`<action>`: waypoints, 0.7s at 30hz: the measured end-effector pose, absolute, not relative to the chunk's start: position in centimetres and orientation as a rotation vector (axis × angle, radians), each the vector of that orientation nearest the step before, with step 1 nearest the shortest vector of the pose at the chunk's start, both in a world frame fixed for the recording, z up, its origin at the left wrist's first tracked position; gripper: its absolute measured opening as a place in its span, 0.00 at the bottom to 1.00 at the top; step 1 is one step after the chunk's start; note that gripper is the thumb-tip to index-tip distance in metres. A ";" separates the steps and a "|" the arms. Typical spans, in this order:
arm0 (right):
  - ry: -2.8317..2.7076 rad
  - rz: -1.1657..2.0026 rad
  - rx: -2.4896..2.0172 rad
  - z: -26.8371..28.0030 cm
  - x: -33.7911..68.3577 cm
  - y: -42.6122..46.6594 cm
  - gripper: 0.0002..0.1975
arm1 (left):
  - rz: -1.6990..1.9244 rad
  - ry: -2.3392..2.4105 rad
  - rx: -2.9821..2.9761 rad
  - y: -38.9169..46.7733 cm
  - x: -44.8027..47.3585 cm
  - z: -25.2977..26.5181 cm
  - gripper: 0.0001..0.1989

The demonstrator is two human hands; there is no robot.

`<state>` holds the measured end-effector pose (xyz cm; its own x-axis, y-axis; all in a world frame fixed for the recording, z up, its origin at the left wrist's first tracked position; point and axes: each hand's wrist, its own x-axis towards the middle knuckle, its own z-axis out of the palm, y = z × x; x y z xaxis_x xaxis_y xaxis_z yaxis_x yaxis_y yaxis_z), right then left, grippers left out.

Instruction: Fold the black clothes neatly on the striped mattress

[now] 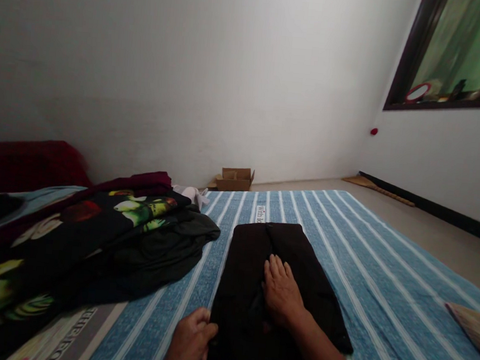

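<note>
A folded dark garment (245, 275) lies flat on the blue-and-white striped bedsheet (384, 304), with a seam or opening running down its middle from the far edge. Its exact kind is hard to make out. My left hand (191, 338) pinches the near left edge of this cloth between thumb and fingers. On the middle of the garment my right hand (281, 290) rests palm down, fingers stretched out and pointing away from me. The near edge of the cloth is partly in shadow.
To the left lies a heap of clothes (105, 224), some with a bright print on black. A red covering (26, 167) is behind it. An open cardboard box (235, 179) stands by the wall. A broom (377, 187) lies on the floor, and a brownish cloth (473, 329) sits at right.
</note>
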<state>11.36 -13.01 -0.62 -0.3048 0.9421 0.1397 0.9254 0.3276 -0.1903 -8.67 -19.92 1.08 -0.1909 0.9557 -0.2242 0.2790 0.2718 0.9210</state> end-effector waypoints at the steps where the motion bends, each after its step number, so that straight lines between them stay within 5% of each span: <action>1: -2.352 0.095 -1.690 -0.8 11.4 -13.3 0.26 | 0.953 1.662 1.162 -19.9 -8.7 1.1 0.08; 11: -2.331 0.083 -1.711 1.1 9.6 -12.9 0.31 | 0.922 1.666 1.242 -19.9 -9.3 0.5 0.10; 21: -2.338 0.017 -1.734 1.2 9.4 -10.3 0.26 | 0.861 1.673 1.310 -19.6 -10.0 0.3 0.11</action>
